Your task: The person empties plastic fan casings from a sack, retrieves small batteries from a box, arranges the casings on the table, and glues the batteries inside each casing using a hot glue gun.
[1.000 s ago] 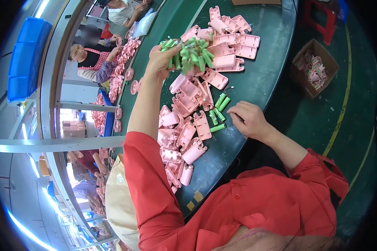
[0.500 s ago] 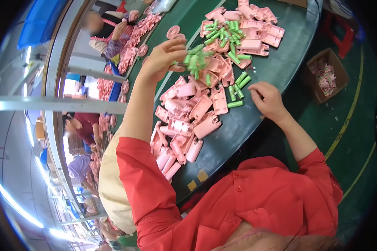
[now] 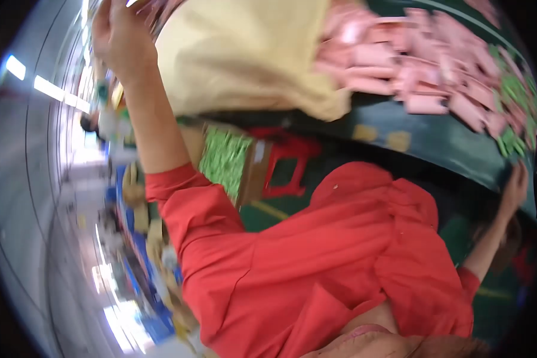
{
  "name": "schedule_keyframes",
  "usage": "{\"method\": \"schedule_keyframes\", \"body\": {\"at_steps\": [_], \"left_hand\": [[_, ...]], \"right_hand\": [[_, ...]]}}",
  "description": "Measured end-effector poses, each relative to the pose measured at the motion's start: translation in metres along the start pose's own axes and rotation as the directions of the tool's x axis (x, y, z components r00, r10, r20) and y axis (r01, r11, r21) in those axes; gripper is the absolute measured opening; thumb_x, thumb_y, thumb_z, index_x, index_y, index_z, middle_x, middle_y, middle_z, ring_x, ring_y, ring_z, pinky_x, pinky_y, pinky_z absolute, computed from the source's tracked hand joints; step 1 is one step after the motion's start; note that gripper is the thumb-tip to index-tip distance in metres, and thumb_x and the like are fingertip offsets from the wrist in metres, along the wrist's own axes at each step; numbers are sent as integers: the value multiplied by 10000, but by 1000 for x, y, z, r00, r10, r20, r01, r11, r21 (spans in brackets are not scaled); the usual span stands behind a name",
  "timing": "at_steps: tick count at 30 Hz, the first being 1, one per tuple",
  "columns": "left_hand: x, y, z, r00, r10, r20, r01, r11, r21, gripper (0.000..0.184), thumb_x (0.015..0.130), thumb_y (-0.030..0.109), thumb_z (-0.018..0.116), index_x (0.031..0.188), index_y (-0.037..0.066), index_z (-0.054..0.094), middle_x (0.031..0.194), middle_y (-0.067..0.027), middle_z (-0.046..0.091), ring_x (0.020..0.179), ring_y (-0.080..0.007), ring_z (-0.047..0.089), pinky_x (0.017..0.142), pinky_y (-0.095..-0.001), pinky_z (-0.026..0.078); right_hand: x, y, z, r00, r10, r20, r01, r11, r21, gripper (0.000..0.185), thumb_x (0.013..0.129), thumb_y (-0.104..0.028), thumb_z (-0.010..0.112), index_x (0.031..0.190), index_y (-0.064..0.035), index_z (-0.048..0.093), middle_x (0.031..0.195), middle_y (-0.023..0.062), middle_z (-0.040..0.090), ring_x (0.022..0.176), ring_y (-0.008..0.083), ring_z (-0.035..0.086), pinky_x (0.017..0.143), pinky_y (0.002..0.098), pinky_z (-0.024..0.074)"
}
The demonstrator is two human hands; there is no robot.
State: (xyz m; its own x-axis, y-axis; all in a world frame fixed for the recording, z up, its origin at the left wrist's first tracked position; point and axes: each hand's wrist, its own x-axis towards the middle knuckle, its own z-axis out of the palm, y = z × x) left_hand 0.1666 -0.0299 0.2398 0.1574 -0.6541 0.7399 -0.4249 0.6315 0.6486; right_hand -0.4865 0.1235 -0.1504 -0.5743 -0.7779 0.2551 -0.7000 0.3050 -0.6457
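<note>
the person's left hand point(image 3: 125, 39) is raised at the upper left, its fingers running to the top edge of the view, so whether it grasps anything cannot be told. the right hand point(image 3: 516, 185) is at the far right, by the edge of the worktop point(image 3: 441, 140), just below a cluster of green cylinders point(image 3: 512, 143); it is blurred, and whether its fingers are closed on something cannot be told either. the green cylinders lie at the right end of a spread of pink plastic parts point(image 3: 426, 77), heaped along the worktop. left of these, cream fabric point(image 3: 244, 59) hangs over the worktop's edge, near two tan patches point(image 3: 398, 141). below the fabric, a cardboard box point(image 3: 256, 170) filled with green pieces point(image 3: 224, 158) is beside a red stool point(image 3: 289, 164).
</note>
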Motion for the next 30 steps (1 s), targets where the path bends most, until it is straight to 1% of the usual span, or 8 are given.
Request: {"method": "schedule_keyframes", "body": {"at_steps": [3,4,7,8,10,14,24,30], "left_hand": [[-61,-55,-175,842,7,-540,89,984,151,119,954,104,547,1016,2,555,881,-84,597,663,-178,557,572,-296,467],[-97,-83,-226,787,46,-615,183,935,303,189,979,148,540,823,45,568,643,-23,548,518,-87,481,427,-237,288],[-249,-172,-348,683,-441,-583,721,538,437,147,900,157,624,953,26,666,656,-33,588,548,-111,543,475,-268,422],[-306,-217,-398,621,-652,-435,673,161,722,309,856,199,680,1099,10,685,785,-79,673,611,-143,619,533,-299,489],[-371,-222,-369,239,-921,-308,750,-27,661,767,702,266,827,1370,8,551,1113,-203,690,957,-262,687,798,-369,561],[-446,-235,-329,-41,-974,-223,297,-225,928,1290,572,369,899,1597,162,144,1591,-254,241,1390,-416,413,1116,-441,412],[-469,-238,-337,157,-979,-129,326,-71,943,1207,535,527,877,1557,244,300,1605,-238,206,1304,-474,482,1072,-457,452],[-452,-251,-328,-15,-986,-165,266,-163,950,1106,546,563,851,1490,186,416,1466,-242,395,1259,-405,539,1056,-452,455]], "right_hand": [[20,24,2,989,-150,-15,147,982,-122,378,1026,-341,530,1277,-88,654,1267,95,670,1148,227,629,984,319,459],[20,19,0,991,-134,-18,130,982,-138,385,1025,-352,528,1279,-92,655,1272,91,669,1147,226,632,979,317,460],[27,25,-3,996,-88,8,88,986,-141,423,1020,-400,513,1299,-111,649,1265,95,673,1149,233,633,979,332,463],[38,42,-4,995,-94,29,97,981,-165,448,1018,-429,496,1314,-126,642,1275,96,670,1166,256,629,987,350,463],[43,41,-5,993,-104,48,110,982,-152,409,1013,-388,542,1286,-107,659,1203,101,691,1106,202,644,959,310,465],[57,48,-15,997,-52,59,66,957,-282,442,1003,-413,534,1292,-101,654,1216,112,686,1128,217,635,977,323,457],[56,40,-11,985,-144,98,173,877,-449,466,1001,-404,509,1275,-56,653,1277,129,663,1200,278,604,1021,353,437],[51,27,-15,978,-192,85,209,850,-484,472,995,-415,505,1265,-62,664,1261,142,670,1166,306,619,1003,371,445]]}}
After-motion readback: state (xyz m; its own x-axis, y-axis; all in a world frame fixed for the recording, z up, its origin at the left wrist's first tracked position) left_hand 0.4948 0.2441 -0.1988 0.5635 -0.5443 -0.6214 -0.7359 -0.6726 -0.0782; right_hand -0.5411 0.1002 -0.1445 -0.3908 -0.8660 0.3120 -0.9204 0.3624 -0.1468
